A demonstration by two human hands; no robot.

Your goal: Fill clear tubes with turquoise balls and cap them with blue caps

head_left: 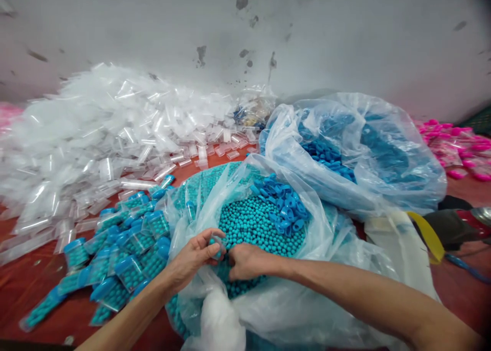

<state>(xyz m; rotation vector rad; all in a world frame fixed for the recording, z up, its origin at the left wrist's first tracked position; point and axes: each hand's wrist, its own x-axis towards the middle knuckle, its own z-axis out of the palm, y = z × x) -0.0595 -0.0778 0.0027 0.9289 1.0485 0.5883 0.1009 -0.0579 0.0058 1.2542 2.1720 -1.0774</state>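
Note:
My left hand (202, 249) is closed round a small clear plastic container (217, 243), mostly hidden by the fingers, with some turquoise in it. Right beside it, my right hand (245, 261) reaches down into a heap of turquoise beads (249, 220) with its fingers curled; what they grip is hidden. The beads fill an open clear plastic bag (310, 223). On top of them, toward the back right, lies a cluster of blue plastic caps (286, 207). Left of the bag is a pile of filled containers (132, 271) with blue caps and turquoise beads inside.
A large mound of empty clear plastic containers (111, 131) rises against the grey wall (172, 28). Behind the beads, another plastic bag (395, 156) holds more blue caps. Pink-capped items (460, 146) lie at far right, near a dark tool (452, 228). The work surface (23, 289) is red.

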